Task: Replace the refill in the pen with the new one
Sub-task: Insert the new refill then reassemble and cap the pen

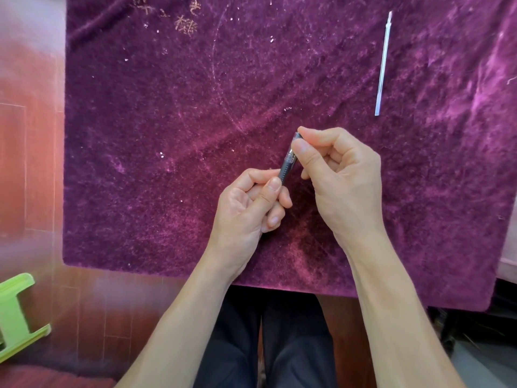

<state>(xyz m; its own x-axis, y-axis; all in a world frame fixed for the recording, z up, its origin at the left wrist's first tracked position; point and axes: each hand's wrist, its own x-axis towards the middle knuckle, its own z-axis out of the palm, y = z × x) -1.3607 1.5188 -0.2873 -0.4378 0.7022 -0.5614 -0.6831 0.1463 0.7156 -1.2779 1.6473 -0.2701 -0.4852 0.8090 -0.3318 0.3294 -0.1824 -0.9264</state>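
A green stool (16, 312) pokes in at the far left, over red floor; it plays no part. The work happens on a purple cloth (167, 135) covering the table.

Near the middle, the left hand (249, 208) is closed around the lower barrel of the pen (287, 162), thumb pressed against it, holding it tilted up and to the right above the cloth. Just beside it, the right hand (335, 169) pinches the pen's upper end between thumb and forefinger, the other fingers curled in. The grip looks like a twisting or pulling hold on the tip section, though whether that part is coming off or going on cannot be told.

Well apart, at the upper right, a refill (383, 63) lies alone on the cloth, pale and thin. Whether it is the new one or the spent one is not clear.

As a judgement: if it is new, the task is at its start, with the pen to open, the old refill to draw out, this one to insert, and the pen to close. If spent, only closing remains.
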